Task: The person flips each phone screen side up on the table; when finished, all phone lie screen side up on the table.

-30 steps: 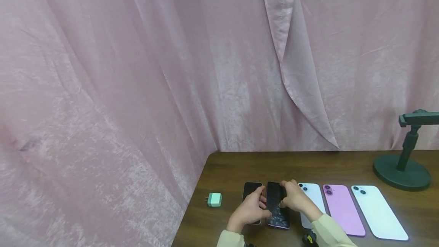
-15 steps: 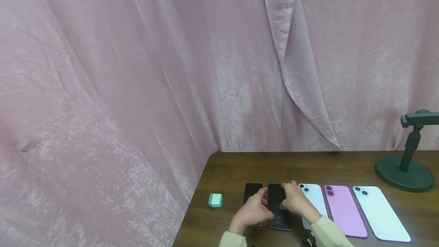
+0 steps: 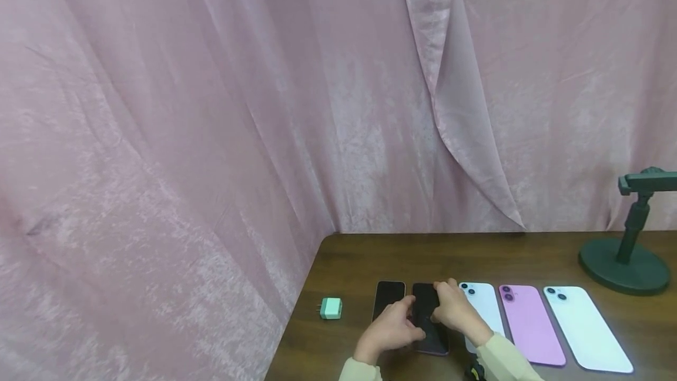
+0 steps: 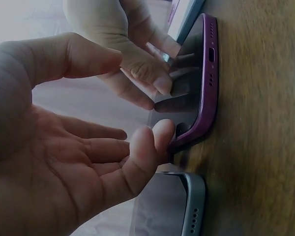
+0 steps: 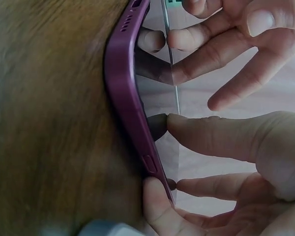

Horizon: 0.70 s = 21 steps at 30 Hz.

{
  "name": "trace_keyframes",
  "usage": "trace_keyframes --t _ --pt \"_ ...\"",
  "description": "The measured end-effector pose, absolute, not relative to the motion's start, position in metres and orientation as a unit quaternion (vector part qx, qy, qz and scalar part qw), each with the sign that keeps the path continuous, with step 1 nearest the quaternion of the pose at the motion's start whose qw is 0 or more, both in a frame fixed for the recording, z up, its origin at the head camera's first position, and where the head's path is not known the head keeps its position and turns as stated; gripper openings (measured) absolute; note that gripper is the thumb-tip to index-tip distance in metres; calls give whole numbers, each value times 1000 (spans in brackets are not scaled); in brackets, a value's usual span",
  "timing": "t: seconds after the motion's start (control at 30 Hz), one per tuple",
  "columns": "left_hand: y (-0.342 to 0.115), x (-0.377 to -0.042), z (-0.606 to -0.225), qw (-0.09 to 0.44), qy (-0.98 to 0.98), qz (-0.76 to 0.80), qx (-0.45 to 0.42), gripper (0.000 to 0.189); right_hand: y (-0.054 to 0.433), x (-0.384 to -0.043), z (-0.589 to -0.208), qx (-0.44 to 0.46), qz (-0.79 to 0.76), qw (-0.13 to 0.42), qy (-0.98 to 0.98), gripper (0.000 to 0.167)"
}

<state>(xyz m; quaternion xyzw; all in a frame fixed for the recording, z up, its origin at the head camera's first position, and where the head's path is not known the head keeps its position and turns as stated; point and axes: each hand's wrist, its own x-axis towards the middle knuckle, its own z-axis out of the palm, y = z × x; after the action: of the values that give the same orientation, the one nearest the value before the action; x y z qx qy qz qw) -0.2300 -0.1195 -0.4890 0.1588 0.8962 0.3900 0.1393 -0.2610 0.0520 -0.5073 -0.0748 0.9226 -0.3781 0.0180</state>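
A phone with a dark screen (image 3: 427,310) and a purple metal frame (image 5: 120,88) lies face up on the wooden table. My left hand (image 3: 391,327) is at its lower left side; in the left wrist view its fingertips (image 4: 162,130) touch the phone near a corner, and its thumb stands apart above the screen. On the upper right side my right hand (image 3: 457,309) holds the phone. Its thumb (image 5: 206,135) touches the glass, and one finger (image 5: 157,201) bends against the side of the frame. A second dark-screened phone (image 3: 388,297) lies just left, partly behind my left hand.
To the right lie a light blue phone (image 3: 483,304), a pink phone (image 3: 530,325) and a white phone (image 3: 587,328), backs up. A mint green charger plug (image 3: 331,308) sits at the left. A dark green stand (image 3: 624,266) is at the far right. Pink curtains (image 3: 338,104) hang behind the table.
My left hand has shifted slightly right and down along the purple-framed phone. The pale mottled patch on its screen has faded to dark. My right hand stays at nearly the same place.
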Motion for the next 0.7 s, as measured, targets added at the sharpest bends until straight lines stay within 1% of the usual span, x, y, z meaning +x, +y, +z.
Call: trace_keyframes --t 0.27,0.4,0.53,0.6,0.7 --pt "-118 -233 -494 130 896 393 158 72 54 -262 -508 -68 -377 9 924 59" --pt "-120 -235 -495 134 879 428 162 67 57 -263 -508 -78 -389 -2 918 58" --pt "-123 -235 -494 150 852 476 155 68 62 -263 -509 -91 -420 -3 903 51" --pt "-124 -236 -493 149 851 482 146 71 67 -262 -508 -102 -442 -4 891 46" --pt "-120 -238 -489 137 852 485 139 69 77 -262 -505 -116 -476 -7 872 40"
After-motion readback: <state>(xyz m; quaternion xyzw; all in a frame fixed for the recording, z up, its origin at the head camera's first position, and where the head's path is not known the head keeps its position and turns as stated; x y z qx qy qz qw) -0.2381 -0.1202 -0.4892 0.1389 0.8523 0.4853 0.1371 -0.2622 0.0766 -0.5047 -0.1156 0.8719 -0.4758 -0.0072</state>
